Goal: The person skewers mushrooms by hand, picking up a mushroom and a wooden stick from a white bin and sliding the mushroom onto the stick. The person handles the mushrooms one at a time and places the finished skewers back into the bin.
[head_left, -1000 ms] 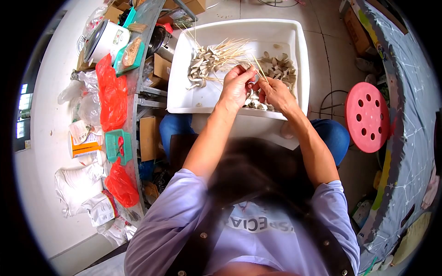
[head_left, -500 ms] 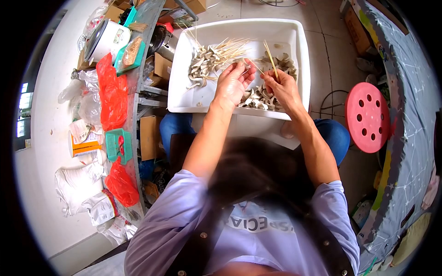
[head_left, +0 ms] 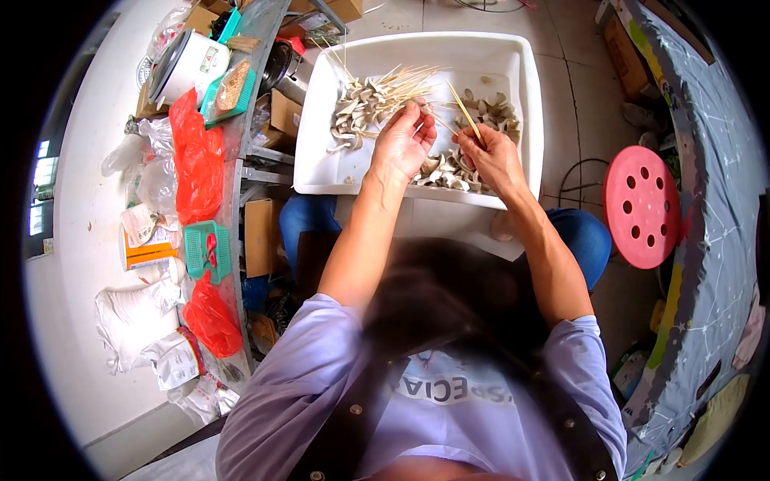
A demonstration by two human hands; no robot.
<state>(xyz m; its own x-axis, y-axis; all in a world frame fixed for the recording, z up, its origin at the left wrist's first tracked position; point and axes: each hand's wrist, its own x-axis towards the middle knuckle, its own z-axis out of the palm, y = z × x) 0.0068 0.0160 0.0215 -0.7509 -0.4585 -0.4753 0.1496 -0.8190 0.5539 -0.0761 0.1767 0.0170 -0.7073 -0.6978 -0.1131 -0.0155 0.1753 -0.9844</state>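
Note:
My left hand [head_left: 403, 144] is over the white tub [head_left: 417, 46], palm partly up, with thumb and fingertips closed on a small greyish mushroom piece [head_left: 421, 103]. My right hand [head_left: 492, 158] grips a few thin bamboo skewers [head_left: 466, 112] that point up and away. One thin skewer from this hand slants toward my left fingers. Skewers threaded with mushroom pieces [head_left: 350, 116] are piled on the tub's left side. Loose mushroom pieces [head_left: 449, 172] lie under and beside my right hand.
A grey bench [head_left: 233, 152] on the left carries red plastic bags [head_left: 197, 168], a green basket [head_left: 207, 248] with red-handled scissors and a white pot [head_left: 196, 68]. To the right are a red round stool [head_left: 642, 207] and a cloth-covered surface [head_left: 706, 264].
My left hand has turned slightly, its fingertips a little higher over the tub. The skewers in my right hand now lean further left.

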